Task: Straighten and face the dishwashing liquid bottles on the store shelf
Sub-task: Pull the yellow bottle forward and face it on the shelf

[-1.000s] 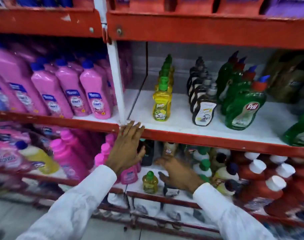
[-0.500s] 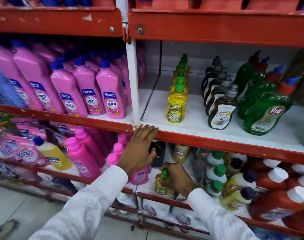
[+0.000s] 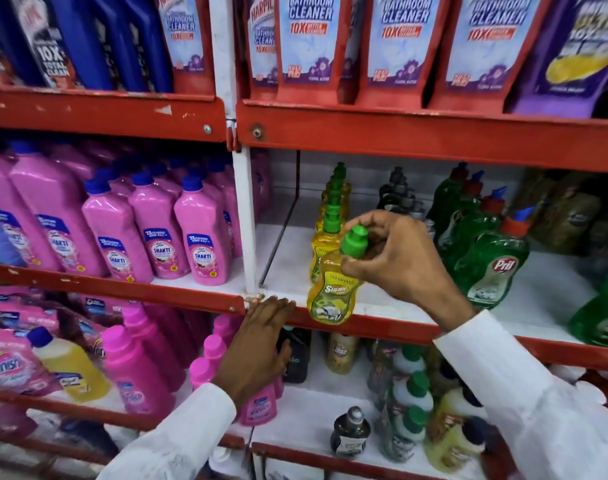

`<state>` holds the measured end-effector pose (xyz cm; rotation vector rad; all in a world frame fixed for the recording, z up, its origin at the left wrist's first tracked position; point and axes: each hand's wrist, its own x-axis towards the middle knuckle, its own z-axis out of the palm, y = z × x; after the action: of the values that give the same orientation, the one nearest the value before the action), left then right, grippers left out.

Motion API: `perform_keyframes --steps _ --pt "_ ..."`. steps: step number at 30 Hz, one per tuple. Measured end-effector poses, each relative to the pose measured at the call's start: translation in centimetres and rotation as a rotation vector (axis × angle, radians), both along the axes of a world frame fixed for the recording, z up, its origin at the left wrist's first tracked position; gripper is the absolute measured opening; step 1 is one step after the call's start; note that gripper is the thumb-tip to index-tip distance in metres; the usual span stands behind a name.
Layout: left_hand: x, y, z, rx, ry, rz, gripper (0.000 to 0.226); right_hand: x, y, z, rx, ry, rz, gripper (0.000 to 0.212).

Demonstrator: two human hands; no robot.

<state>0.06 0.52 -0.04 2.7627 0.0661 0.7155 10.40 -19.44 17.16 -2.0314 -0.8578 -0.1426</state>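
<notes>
Right hand (image 3: 396,261) pinches the small yellow bottle (image 3: 332,292) at its neck; light, slick plastic; left hand (image 3: 261,344) lies flat and empty against the shelf (image 3: 122,289) edge.

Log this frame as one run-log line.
right hand: holds yellow bottle by green cap, in air before the yellow row | left hand: fingertips on red shelf edge | bottle: not yet shelved

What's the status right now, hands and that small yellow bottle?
Right hand shut on small yellow bottle, held by its neck in front of the yellow row. Left hand open, flat on red shelf edge. Nothing blocking the row's front.
</notes>
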Motion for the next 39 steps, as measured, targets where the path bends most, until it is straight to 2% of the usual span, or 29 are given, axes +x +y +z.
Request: perform_keyframes --steps 11,18,33,35,39 --pt "-0.2 -0.4 0.7 -0.079 -0.012 -0.012 0.064 4.3 3.2 -2.0 0.065 0.122 0.015 0.049" --pt "0.0 -0.2 0.2 -0.114 -0.001 -0.025 0.065 5.2 4.3 -3.5 0.023 0.109 0.029 0.044" --pt "-0.1 -1.5 0.0 0.072 0.044 0.086 0.066 3.6 4.1 -4.0 0.069 0.014 -0.009 0.055" --pt "-0.1 -2.4 0.2 0.08 0.035 0.081 0.064 2.6 2.3 -4.5 0.092 -0.059 -0.061 0.052" --pt "0.4 -4.5 0.7 0.061 -0.003 -0.019 0.063 -0.6 -3.0 -9.5 0.254 -0.114 -0.18 0.028"
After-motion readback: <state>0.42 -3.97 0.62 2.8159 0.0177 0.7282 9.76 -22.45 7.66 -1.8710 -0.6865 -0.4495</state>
